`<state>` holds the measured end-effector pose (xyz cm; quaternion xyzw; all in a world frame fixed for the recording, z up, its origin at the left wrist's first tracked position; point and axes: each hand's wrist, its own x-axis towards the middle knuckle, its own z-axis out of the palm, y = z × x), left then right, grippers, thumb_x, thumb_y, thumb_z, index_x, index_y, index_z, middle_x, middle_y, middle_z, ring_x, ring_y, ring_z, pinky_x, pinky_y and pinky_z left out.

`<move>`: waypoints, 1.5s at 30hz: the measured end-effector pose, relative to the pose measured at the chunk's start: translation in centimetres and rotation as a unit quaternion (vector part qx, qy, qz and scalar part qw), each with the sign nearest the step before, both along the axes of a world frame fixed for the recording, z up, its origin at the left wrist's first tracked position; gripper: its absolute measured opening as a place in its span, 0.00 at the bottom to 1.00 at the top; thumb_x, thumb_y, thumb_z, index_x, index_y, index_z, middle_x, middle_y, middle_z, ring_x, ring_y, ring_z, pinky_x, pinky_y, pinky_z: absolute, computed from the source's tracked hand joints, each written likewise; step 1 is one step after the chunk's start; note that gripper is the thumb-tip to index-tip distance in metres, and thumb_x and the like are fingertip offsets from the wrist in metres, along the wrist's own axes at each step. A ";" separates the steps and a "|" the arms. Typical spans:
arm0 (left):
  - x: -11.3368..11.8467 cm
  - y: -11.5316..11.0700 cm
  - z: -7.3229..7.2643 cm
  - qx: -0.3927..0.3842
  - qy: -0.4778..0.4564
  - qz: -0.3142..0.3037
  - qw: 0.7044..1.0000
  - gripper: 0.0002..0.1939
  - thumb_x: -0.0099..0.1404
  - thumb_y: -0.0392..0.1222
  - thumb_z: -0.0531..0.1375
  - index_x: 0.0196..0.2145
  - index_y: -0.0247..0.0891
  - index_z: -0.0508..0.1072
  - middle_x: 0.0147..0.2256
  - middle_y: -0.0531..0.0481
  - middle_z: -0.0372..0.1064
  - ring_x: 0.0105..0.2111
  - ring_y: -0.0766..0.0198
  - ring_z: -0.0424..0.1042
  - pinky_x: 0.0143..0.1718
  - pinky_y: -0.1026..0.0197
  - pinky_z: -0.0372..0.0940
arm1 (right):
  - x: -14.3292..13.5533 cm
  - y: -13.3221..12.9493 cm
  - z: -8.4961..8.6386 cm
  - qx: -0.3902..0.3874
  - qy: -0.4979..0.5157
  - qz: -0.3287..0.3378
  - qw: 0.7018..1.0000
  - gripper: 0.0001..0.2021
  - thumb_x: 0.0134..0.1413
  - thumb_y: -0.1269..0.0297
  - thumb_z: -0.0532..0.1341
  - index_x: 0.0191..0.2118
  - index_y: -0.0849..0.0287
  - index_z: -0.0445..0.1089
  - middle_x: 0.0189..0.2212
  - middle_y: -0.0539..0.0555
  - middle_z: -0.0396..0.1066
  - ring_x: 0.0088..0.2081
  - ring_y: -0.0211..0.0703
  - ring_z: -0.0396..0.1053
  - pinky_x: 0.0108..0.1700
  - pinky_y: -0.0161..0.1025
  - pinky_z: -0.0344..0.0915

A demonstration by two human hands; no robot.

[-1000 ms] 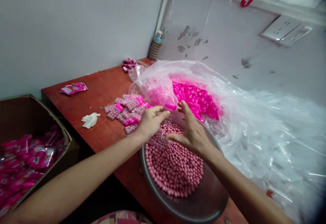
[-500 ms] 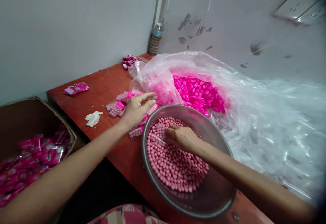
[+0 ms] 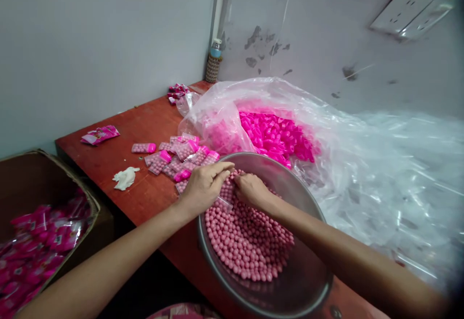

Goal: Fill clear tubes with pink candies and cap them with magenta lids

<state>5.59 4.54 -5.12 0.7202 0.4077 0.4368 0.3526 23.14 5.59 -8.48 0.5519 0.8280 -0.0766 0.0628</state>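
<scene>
My right hand (image 3: 253,189) is inside a metal bowl (image 3: 315,280), its fingers curled shut at the upper end of a small clear plastic case (image 3: 224,204). Round pink beads (image 3: 250,246) fill much of the bowl's left side and surround the case. My left hand (image 3: 205,186) reaches over the left rim with fingers stretched towards the case; it looks open, and contact is unclear. Behind it lies a pile of clear cases (image 3: 184,150) filled with beads and closed with bright pink caps. One filled case (image 3: 143,148) lies apart on the pile's left.
A large clear bag (image 3: 275,87) of pink caps (image 3: 271,133) lies behind the bowl. More clear plastic (image 3: 391,188) covers the right. On the red table (image 3: 134,121) are pink packets (image 3: 100,135) and crumpled tissue (image 3: 125,178). A cardboard box (image 3: 92,203) of pink packets stands left.
My left hand has moved from above the pile to the bowl's rim near the right hand. A filled case now lies left of the pile. The view has shifted slightly.
</scene>
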 end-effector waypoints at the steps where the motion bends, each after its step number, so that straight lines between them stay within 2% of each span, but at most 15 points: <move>1: -0.1 0.0 0.0 -0.001 0.002 -0.002 1.000 0.13 0.62 0.37 0.52 0.42 0.36 0.72 0.41 0.48 0.72 0.41 0.62 0.71 0.44 0.62 0.63 | -0.2 0.4 0.0 -0.001 0.030 -0.006 1.000 0.07 0.50 0.74 0.53 0.32 0.65 0.68 0.29 0.57 0.71 0.31 0.43 0.69 0.31 0.34 0.62; 5: -0.1 0.1 0.0 -0.028 0.007 -0.017 0.999 0.16 0.61 0.36 0.52 0.47 0.38 0.69 0.44 0.48 0.70 0.43 0.60 0.69 0.47 0.60 0.62 | 1.0 0.7 1.0 -0.052 0.211 -0.032 0.976 0.07 0.53 0.65 0.54 0.35 0.63 0.64 0.29 0.50 0.69 0.30 0.38 0.68 0.30 0.31 0.64; 7: 0.1 0.2 0.0 -0.052 0.005 -0.034 0.998 0.20 0.60 0.35 0.53 0.50 0.38 0.65 0.47 0.46 0.68 0.45 0.59 0.68 0.48 0.58 0.61 | 1.8 0.2 1.8 -0.119 0.379 -0.077 0.915 0.09 0.51 0.61 0.57 0.33 0.63 0.63 0.27 0.49 0.67 0.29 0.38 0.68 0.31 0.33 0.66; 9: 0.5 0.4 0.0 -0.075 0.000 -0.053 0.996 0.23 0.57 0.35 0.55 0.52 0.38 0.63 0.49 0.45 0.65 0.46 0.58 0.67 0.48 0.57 0.61 | 2.3 -0.5 2.7 -0.178 0.516 -0.115 0.830 0.11 0.47 0.60 0.61 0.32 0.62 0.62 0.27 0.48 0.66 0.30 0.38 0.68 0.33 0.37 0.67; 12: 1.3 0.6 0.2 -0.092 -0.014 -0.095 0.991 0.18 0.56 0.36 0.57 0.46 0.37 0.69 0.45 0.45 0.69 0.43 0.57 0.68 0.44 0.59 0.62 | 2.3 -1.5 3.8 -0.209 0.582 -0.128 0.776 0.13 0.44 0.59 0.63 0.32 0.62 0.62 0.28 0.49 0.66 0.31 0.38 0.68 0.38 0.40 0.68; 15: 1.9 0.9 0.3 -0.106 -0.037 -0.128 0.985 0.10 0.57 0.37 0.56 0.37 0.35 0.73 0.35 0.47 0.72 0.36 0.60 0.69 0.39 0.62 0.62 | 2.5 -2.2 4.6 -0.185 0.577 -0.111 0.788 0.15 0.45 0.59 0.63 0.37 0.61 0.62 0.30 0.50 0.67 0.31 0.39 0.69 0.37 0.40 0.68; 19: 2.2 1.1 0.1 -0.139 -0.045 -0.169 0.975 0.13 0.58 0.37 0.55 0.40 0.35 0.73 0.36 0.47 0.71 0.35 0.61 0.69 0.36 0.63 0.62 | 3.7 -2.6 5.7 -0.095 0.510 -0.027 0.854 0.20 0.49 0.62 0.61 0.49 0.57 0.57 0.37 0.53 0.67 0.36 0.40 0.68 0.38 0.39 0.67; 22: 2.3 1.2 0.0 -0.162 -0.045 -0.204 0.965 0.14 0.58 0.37 0.55 0.42 0.35 0.73 0.38 0.45 0.71 0.36 0.60 0.68 0.36 0.62 0.62 | 4.4 -2.7 6.4 -0.070 0.446 0.024 0.892 0.14 0.53 0.63 0.59 0.46 0.57 0.62 0.37 0.53 0.67 0.35 0.38 0.68 0.37 0.36 0.66; 28: 2.8 1.2 0.4 -0.210 -0.060 -0.222 0.950 0.15 0.58 0.39 0.56 0.43 0.33 0.72 0.39 0.44 0.70 0.38 0.59 0.68 0.38 0.60 0.62 | 4.9 -2.8 5.8 -0.046 0.455 -0.007 0.889 0.07 0.51 0.64 0.60 0.36 0.60 0.66 0.29 0.49 0.68 0.30 0.35 0.66 0.31 0.31 0.63; 34: 3.2 1.3 0.9 -0.230 -0.059 -0.229 0.944 0.12 0.58 0.41 0.57 0.39 0.32 0.70 0.34 0.48 0.68 0.33 0.64 0.66 0.34 0.64 0.62 | 4.8 -4.5 4.7 0.017 0.492 -0.076 0.867 0.10 0.49 0.60 0.62 0.32 0.60 0.65 0.21 0.48 0.67 0.23 0.33 0.65 0.25 0.29 0.59; 36: 3.3 1.4 0.9 -0.251 -0.090 -0.202 0.943 0.12 0.59 0.42 0.57 0.39 0.34 0.68 0.33 0.49 0.67 0.32 0.66 0.66 0.33 0.66 0.62 | 5.0 -5.4 4.8 0.016 0.470 -0.065 0.880 0.10 0.50 0.58 0.61 0.31 0.60 0.65 0.21 0.48 0.67 0.22 0.33 0.65 0.25 0.29 0.59; 39: 3.6 1.4 1.0 -0.301 -0.152 -0.186 0.923 0.13 0.59 0.43 0.58 0.41 0.37 0.66 0.36 0.49 0.66 0.36 0.65 0.66 0.37 0.65 0.64 | 6.9 -5.7 5.3 0.020 0.396 -0.024 0.918 0.11 0.48 0.57 0.62 0.36 0.59 0.68 0.28 0.51 0.71 0.27 0.36 0.67 0.29 0.30 0.62; 41: 3.8 1.2 1.0 -0.308 -0.158 -0.209 0.915 0.12 0.59 0.42 0.58 0.41 0.37 0.66 0.38 0.49 0.66 0.39 0.63 0.65 0.40 0.63 0.64 | 9.5 -4.5 5.3 0.069 0.362 -0.077 0.926 0.11 0.50 0.58 0.60 0.39 0.58 0.69 0.32 0.52 0.72 0.31 0.38 0.68 0.33 0.32 0.63; 44: 4.0 1.0 0.9 -0.303 -0.138 -0.226 0.915 0.12 0.59 0.42 0.58 0.41 0.38 0.67 0.37 0.49 0.65 0.39 0.63 0.65 0.39 0.64 0.64 | 14.5 -0.8 4.5 0.145 0.283 -0.266 0.910 0.10 0.54 0.61 0.54 0.38 0.58 0.70 0.28 0.51 0.71 0.29 0.39 0.68 0.32 0.32 0.62; 45: 4.0 1.0 0.8 -0.306 -0.139 -0.219 0.916 0.13 0.59 0.43 0.58 0.41 0.38 0.67 0.37 0.49 0.65 0.38 0.64 0.65 0.38 0.64 0.65 | 16.0 0.6 4.0 0.141 0.262 -0.291 0.909 0.10 0.54 0.63 0.54 0.36 0.59 0.71 0.26 0.52 0.71 0.28 0.39 0.68 0.31 0.33 0.62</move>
